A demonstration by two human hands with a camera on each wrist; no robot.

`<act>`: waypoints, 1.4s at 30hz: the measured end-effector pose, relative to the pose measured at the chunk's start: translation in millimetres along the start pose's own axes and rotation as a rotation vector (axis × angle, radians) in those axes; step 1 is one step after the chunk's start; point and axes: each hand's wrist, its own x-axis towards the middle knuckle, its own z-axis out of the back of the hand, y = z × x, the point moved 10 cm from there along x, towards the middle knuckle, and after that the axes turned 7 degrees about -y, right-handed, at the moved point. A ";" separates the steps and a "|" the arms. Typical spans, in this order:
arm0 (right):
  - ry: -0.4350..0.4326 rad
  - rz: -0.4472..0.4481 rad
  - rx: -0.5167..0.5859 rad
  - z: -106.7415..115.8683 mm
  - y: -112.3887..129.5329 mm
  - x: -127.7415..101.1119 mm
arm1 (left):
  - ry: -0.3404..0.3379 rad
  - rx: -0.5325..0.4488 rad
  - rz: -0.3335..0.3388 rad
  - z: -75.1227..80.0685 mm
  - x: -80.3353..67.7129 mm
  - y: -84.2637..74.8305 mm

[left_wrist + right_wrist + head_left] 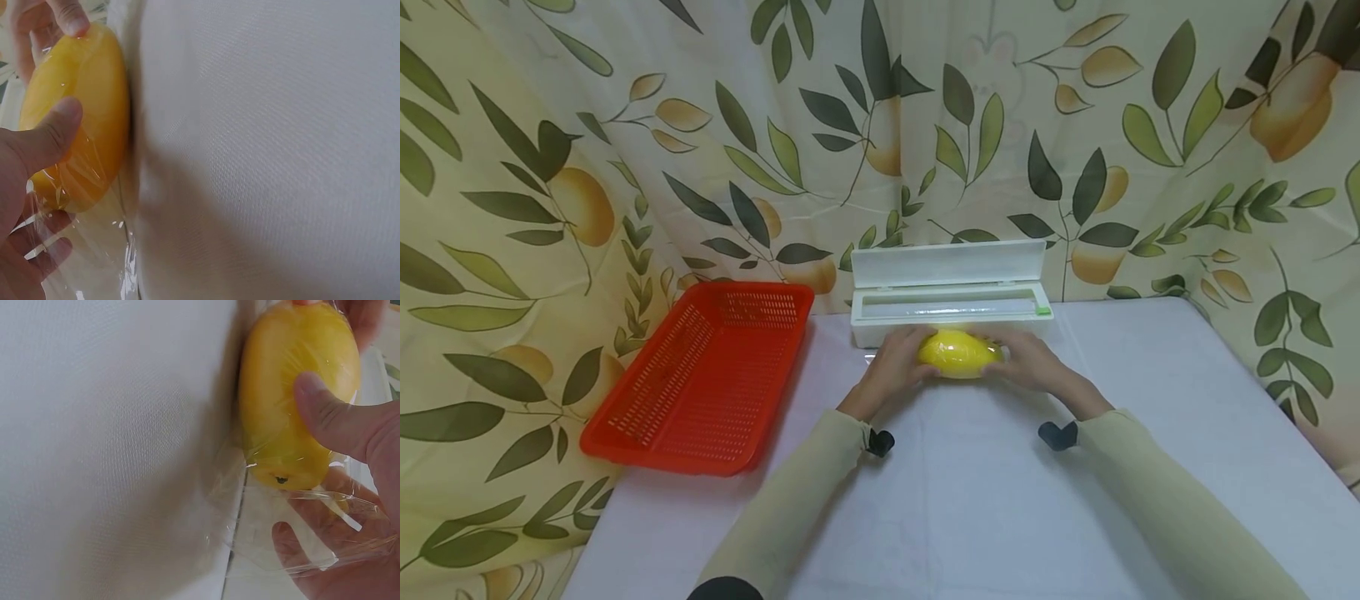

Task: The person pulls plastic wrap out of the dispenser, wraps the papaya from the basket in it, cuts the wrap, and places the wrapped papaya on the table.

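A yellow mango (959, 354), smooth and oval, lies sideways between both hands in front of the white box. Clear cling film (350, 519) covers it, and loose film spreads past its ends. From the left end my left hand (897, 358) grips the mango, thumb on its near side, as the left wrist view shows. My right hand (1026, 358) holds the opposite end, its thumb pressing the film-covered skin. In the right wrist view a small dark stem spot shows at that end, and the right fingers spread behind the loose film.
Just behind the hands stands a white cling film dispenser box (880, 335), lid raised, with a film roll (951, 308) inside and a green cutter (1042, 311) at its right. A red perforated basket (700, 400) sits left on the white-covered table (970, 517). A patterned curtain (925, 200) hangs behind.
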 end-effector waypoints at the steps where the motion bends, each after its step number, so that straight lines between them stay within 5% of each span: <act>1: -0.001 0.001 -0.002 0.2 -0.2 0.6 | -0.004 -0.002 0.005 0.9 0.1 0.2; 26: 0.023 -0.032 0.006 13.7 4.6 -9.3 | -0.014 0.069 -0.009 1.6 3.4 -4.1; 29: -0.047 -0.065 -0.033 26.6 -2.2 -10.4 | -0.003 0.069 0.002 -1.2 2.9 -2.2; 37: -0.422 -0.010 -0.171 70.5 -13.9 -5.6 | 0.006 0.088 0.021 -3.1 0.9 -0.2; 42: -0.396 -0.159 -0.178 71.5 -45.7 -3.8 | -0.017 0.086 0.006 -1.1 0.8 -0.9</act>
